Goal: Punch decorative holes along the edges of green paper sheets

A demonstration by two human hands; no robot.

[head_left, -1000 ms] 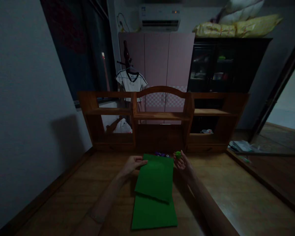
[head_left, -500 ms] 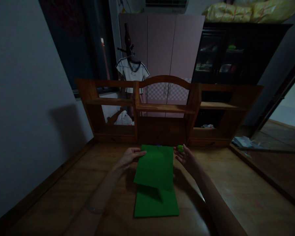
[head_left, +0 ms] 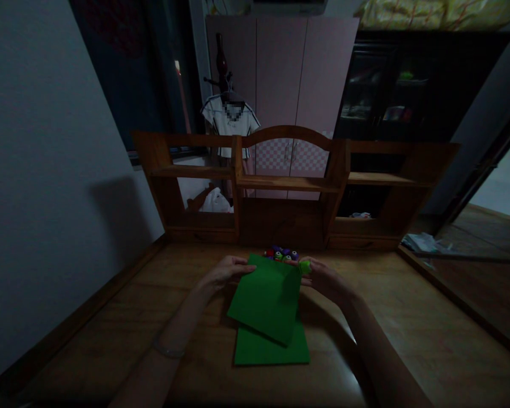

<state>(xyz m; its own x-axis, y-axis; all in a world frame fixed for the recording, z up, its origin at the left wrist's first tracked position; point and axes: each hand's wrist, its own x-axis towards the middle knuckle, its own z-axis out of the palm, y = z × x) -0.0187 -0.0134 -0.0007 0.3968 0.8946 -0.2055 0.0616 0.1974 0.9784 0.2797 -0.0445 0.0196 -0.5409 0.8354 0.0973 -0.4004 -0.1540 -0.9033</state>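
Pinching the upper green sheet near its far left corner in the closed left grip, tilted above a lower green sheet midway between the side edges of the worktop. Holding a small green toy in the nearly closed right grip, at the upper sheet's far right corner. Bordered toward the far edge by small toys, then by a wooden shelf unit. Dim beyond, with pink wardrobe, hanging shirt, black cabinet.

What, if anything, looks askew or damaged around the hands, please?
The upper green piece, in the left hand, is turned askew over the lower green piece, so their edges do not line up. I see no spill or damage, though the picture is dim.
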